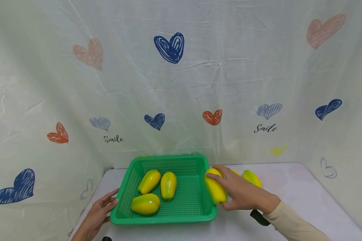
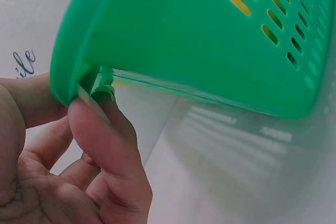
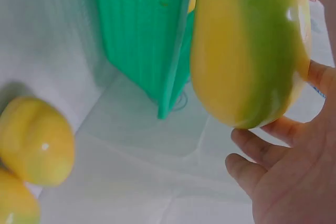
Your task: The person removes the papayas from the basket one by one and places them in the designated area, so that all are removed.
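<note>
A green plastic basket point(image 1: 188, 201) with slotted walls stands on the table, three yellow-green papayas lying in its left half, one of them the front papaya point(image 1: 145, 204). At its left side my left hand point(image 1: 98, 212) pinches the rim point(image 2: 71, 51) between thumb and finger, as the left wrist view shows. My right hand point(image 1: 244, 192) grips another papaya point(image 1: 215, 187) just at the basket's right wall, with fingers and thumb around it. In the right wrist view this held papaya point(image 3: 249, 51) overlaps the basket's edge.
More papayas lie on the table point(image 1: 292, 201) right of the basket, partly hidden behind my right hand; one papaya point(image 1: 252, 178) shows beyond the wrist. A white curtain point(image 1: 181, 87) printed with hearts hangs behind the table and along both sides.
</note>
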{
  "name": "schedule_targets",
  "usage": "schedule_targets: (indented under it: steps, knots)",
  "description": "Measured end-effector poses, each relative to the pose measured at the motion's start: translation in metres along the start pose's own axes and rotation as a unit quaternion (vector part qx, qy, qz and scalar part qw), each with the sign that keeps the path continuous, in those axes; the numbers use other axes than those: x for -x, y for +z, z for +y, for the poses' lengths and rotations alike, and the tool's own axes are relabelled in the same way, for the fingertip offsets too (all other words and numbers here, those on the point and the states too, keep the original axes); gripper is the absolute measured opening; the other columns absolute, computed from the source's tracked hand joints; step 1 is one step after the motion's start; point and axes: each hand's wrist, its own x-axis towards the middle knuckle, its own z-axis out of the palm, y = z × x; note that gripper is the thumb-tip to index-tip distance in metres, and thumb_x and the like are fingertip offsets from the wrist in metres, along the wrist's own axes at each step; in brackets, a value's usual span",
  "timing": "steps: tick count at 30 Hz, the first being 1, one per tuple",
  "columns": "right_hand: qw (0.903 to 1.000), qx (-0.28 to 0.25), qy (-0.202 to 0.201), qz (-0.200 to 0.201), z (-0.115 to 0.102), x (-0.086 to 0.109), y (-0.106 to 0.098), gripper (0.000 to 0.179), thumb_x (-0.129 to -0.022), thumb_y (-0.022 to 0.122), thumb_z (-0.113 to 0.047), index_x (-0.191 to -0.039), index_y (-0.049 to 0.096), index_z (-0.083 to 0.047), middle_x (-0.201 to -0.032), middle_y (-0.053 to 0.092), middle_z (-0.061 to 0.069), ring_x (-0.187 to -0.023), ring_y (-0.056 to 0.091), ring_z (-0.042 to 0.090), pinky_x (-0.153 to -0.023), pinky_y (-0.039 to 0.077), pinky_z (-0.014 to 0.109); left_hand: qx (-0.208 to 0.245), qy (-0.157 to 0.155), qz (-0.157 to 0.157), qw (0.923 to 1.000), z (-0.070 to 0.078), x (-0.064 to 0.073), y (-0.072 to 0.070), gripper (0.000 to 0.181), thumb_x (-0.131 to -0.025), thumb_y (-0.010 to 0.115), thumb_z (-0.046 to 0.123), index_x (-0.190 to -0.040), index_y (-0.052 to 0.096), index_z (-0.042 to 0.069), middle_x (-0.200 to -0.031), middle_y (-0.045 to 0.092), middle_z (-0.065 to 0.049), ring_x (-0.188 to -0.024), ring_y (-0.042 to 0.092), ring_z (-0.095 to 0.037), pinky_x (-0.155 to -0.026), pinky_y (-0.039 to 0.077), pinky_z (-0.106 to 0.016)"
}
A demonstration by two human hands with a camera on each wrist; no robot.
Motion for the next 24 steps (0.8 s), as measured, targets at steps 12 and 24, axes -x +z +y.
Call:
schedule_targets:
  steps: [12,24]
  knots:
    - [0.9987,0.052,0.004,0.001,0.011,0.037,-0.002,0.090,-0.063,0.078,-0.031,-0.141,0.035,-0.027,-0.145,0.025,0.007,-0.124,0.032,0.023,-0.091,0.040,0.048,0.006,0.005,-0.003,1.0000,0.000,0.002,0.000,0.067,-0.088,0.063,0.033,-0.143,0.034,0.010,-0.124,0.042,-0.020,-0.082,0.057,-0.021,-0.067,0.051,-0.039]
    - [0.9950,0.085,0.052,0.002,0.021,0.072,0.000,0.094,-0.059,0.081,-0.033,-0.141,0.036,-0.032,-0.144,0.028,0.006,-0.126,0.028,0.022,-0.094,0.040,0.048,0.013,0.004,-0.001,0.9999,-0.001,0.001,-0.001,0.064,-0.089,0.063,0.029,-0.143,0.035,0.010,-0.117,0.049,-0.015,-0.080,0.058,-0.022,-0.066,0.051,-0.039]
